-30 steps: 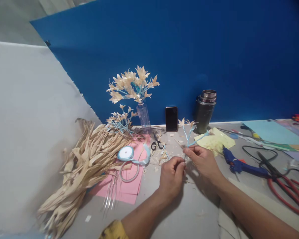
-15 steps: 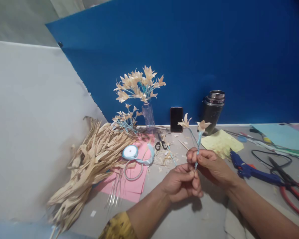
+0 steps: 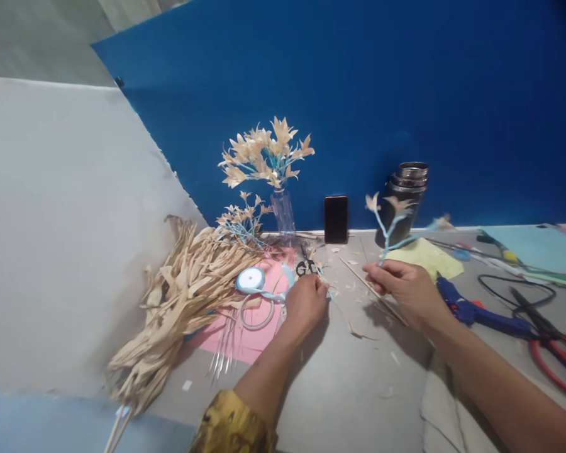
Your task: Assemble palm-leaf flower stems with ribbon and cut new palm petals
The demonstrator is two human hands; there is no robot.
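My right hand [image 3: 399,286] pinches an artificial flower stem [image 3: 385,242] wrapped in light blue. The stem forks into branches with pale dried-husk flowers, one of them blurred on the far right. My left hand [image 3: 309,301] is down at the table beside the small black scissors [image 3: 305,268], its fingers closed. What they grip, if anything, is hidden. A thin blue stem with a dry, curled end [image 3: 356,332] lies just right of it. Under my right hand rests a thin stick [image 3: 358,275].
Left are a heap of dried husks [image 3: 179,302], pink paper [image 3: 217,336] and a light blue ribbon roll [image 3: 251,280]. A clear bottle [image 3: 283,214] holds flowers. Behind stand a phone [image 3: 336,219] and dark flask [image 3: 400,211]; right lie a blue glue gun [image 3: 481,314] and red-handled pliers [image 3: 547,362].
My left hand has left the flower stem and moved left to the table by the scissors. The stem in my right hand has shifted right, its branches now spread apart.
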